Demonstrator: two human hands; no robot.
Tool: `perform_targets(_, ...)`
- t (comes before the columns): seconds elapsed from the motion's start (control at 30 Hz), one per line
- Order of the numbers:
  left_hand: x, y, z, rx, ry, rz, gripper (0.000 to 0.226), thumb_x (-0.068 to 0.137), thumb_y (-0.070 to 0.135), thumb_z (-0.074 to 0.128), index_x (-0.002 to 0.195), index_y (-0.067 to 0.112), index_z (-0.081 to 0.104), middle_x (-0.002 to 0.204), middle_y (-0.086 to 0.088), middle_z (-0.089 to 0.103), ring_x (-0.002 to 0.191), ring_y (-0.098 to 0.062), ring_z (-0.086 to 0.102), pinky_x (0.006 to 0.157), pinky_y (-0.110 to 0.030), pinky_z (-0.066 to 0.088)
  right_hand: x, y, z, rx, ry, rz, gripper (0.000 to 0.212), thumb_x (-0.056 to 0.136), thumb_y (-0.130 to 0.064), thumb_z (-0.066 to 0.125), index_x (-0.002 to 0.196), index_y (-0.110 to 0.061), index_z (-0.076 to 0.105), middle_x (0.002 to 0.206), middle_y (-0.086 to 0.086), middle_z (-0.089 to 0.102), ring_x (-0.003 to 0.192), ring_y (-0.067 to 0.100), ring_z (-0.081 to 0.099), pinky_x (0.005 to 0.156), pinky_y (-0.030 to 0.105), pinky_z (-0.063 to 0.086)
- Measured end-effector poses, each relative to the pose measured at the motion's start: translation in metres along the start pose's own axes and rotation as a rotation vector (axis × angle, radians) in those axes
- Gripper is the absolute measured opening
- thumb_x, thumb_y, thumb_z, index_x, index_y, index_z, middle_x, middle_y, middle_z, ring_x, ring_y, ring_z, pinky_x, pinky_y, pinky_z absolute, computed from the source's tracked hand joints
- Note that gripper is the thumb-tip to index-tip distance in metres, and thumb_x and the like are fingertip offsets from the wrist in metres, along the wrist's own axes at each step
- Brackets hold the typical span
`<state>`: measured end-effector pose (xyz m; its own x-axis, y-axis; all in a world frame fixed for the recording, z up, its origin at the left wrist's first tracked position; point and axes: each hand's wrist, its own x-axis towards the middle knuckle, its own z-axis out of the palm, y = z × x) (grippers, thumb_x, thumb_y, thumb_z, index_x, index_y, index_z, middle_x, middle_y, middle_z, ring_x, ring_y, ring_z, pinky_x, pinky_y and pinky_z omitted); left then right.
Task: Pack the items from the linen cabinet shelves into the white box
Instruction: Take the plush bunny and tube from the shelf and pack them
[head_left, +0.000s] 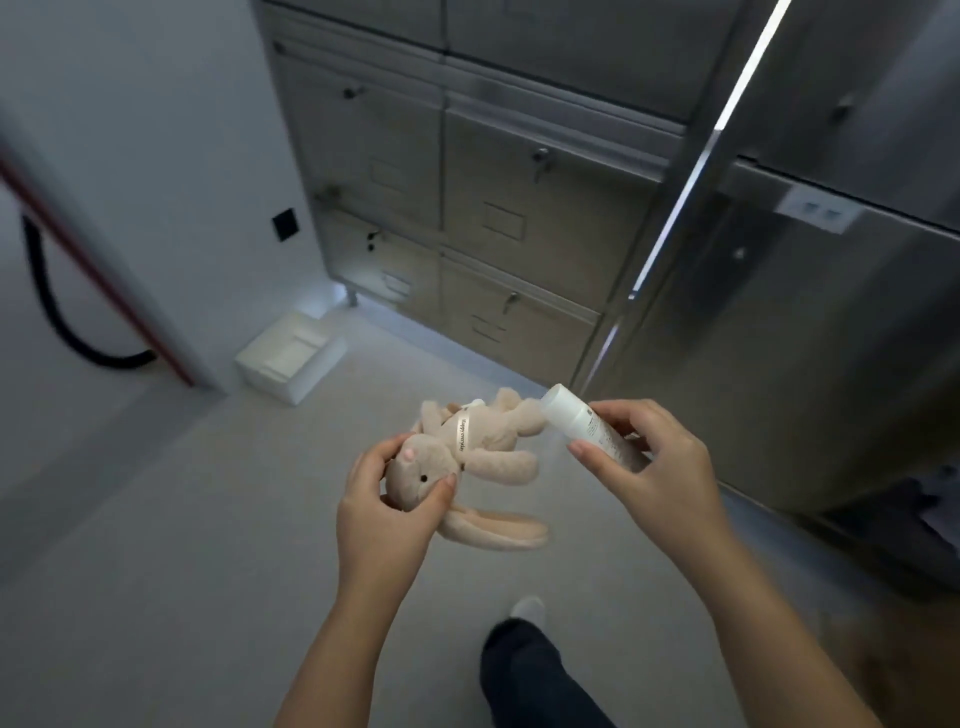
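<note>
My left hand (387, 512) grips a beige plush rabbit (483, 457) by its head, with the long ears hanging down and a ribbon round its neck. My right hand (657, 467) holds a small white bottle (582, 421), with the cap end pointing up and left and nearly touching the rabbit's foot. Both are held in the air above the floor. The white box (291, 358) sits on the floor to the far left, open at the top, beside the foot of the cabinet.
A tall metal cabinet (498, 208) with closed, keyed drawers fills the back. An open metal door (779, 291) stands at the right. A wall with a black hose (57, 317) and a red strip is at the left. My leg and foot (524, 654) are below.
</note>
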<state>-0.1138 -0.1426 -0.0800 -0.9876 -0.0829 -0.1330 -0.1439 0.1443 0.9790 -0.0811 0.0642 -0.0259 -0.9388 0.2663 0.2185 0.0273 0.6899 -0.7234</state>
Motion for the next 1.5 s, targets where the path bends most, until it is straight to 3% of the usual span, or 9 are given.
perform_targets(0.1, 0.022, -0.006, -0.02, -0.005, 0.087, -0.027, 0.041, 0.069, 0.017, 0.077, 0.096, 0.04, 0.056, 0.102, 0.008, 0.063, 0.089, -0.017, 0.065, 0.067, -0.038, 0.057, 0.032, -0.008, 0.033, 0.064, -0.081, -0.027, 0.025, 0.073, -0.024, 0.073, 0.093, -0.031, 0.061, 0.092, -0.01, 0.061, 0.087, 0.005, 0.055, 0.07, 0.016, 0.043)
perform_targets(0.23, 0.068, -0.007, -0.033, 0.002, 0.182, -0.047, 0.039, 0.07, 0.017, 0.077, 0.097, 0.038, 0.057, 0.102, 0.012, 0.063, 0.09, -0.013, 0.064, 0.069, -0.026, 0.053, 0.086, -0.011, 0.075, 0.099, -0.157, -0.047, 0.024, 0.073, -0.024, 0.073, 0.095, -0.027, 0.063, 0.093, -0.01, 0.061, 0.089, 0.004, 0.055, 0.071, 0.006, 0.039)
perform_targets(0.43, 0.175, 0.011, -0.033, 0.041, 0.289, -0.048, 0.041, 0.069, 0.018, 0.077, 0.087, 0.047, 0.054, 0.103, 0.012, 0.062, 0.092, -0.015, 0.063, 0.075, -0.042, 0.056, 0.202, -0.014, 0.126, 0.135, -0.189, -0.082, 0.023, 0.073, -0.023, 0.073, 0.092, -0.028, 0.062, 0.09, -0.012, 0.06, 0.087, 0.003, 0.054, 0.071, 0.003, 0.036)
perform_targets(0.7, 0.313, 0.041, -0.031, 0.078, 0.381, -0.023, 0.04, 0.069, 0.019, 0.077, 0.1, 0.036, 0.058, 0.107, 0.009, 0.062, 0.095, -0.019, 0.063, 0.078, -0.039, 0.055, 0.344, -0.019, 0.176, 0.19, -0.259, -0.114, 0.024, 0.073, -0.021, 0.072, 0.09, -0.032, 0.059, 0.09, -0.013, 0.059, 0.088, 0.005, 0.054, 0.071, 0.01, 0.037)
perform_targets(0.93, 0.379, 0.027, -0.061, 0.06, 0.494, -0.118, 0.04, 0.07, 0.019, 0.076, 0.101, 0.035, 0.057, 0.105, 0.008, 0.061, 0.092, -0.02, 0.063, 0.073, -0.041, 0.056, 0.415, -0.033, 0.238, 0.158, -0.358, -0.119, 0.023, 0.073, -0.023, 0.073, 0.093, -0.025, 0.063, 0.091, -0.015, 0.058, 0.088, 0.007, 0.054, 0.071, 0.013, 0.038)
perform_targets(1.1, 0.445, 0.016, -0.093, 0.06, 0.556, -0.125, 0.04, 0.07, 0.017, 0.076, 0.092, 0.043, 0.055, 0.106, 0.009, 0.062, 0.095, -0.017, 0.062, 0.081, -0.039, 0.053, 0.467, -0.052, 0.29, 0.124, -0.395, -0.13, 0.024, 0.073, -0.024, 0.073, 0.095, -0.024, 0.063, 0.093, -0.012, 0.06, 0.09, 0.009, 0.054, 0.073, 0.015, 0.038)
perform_targets(1.23, 0.514, 0.018, -0.134, 0.079, 0.603, -0.09, 0.039, 0.07, 0.018, 0.076, 0.091, 0.043, 0.054, 0.103, 0.007, 0.062, 0.091, -0.018, 0.063, 0.071, -0.029, 0.051, 0.519, -0.086, 0.338, 0.106, -0.416, -0.152, 0.025, 0.073, -0.023, 0.073, 0.096, -0.022, 0.064, 0.091, -0.012, 0.059, 0.089, 0.01, 0.055, 0.073, 0.015, 0.039)
perform_targets(1.5, 0.62, 0.037, -0.204, 0.09, 0.688, -0.051, 0.041, 0.07, 0.018, 0.076, 0.099, 0.037, 0.053, 0.11, 0.004, 0.06, 0.096, -0.021, 0.06, 0.083, -0.042, 0.052, 0.607, -0.162, 0.427, 0.112, -0.476, -0.248, 0.026, 0.075, -0.026, 0.071, 0.098, -0.021, 0.062, 0.093, -0.009, 0.058, 0.088, 0.009, 0.053, 0.075, 0.023, 0.043)
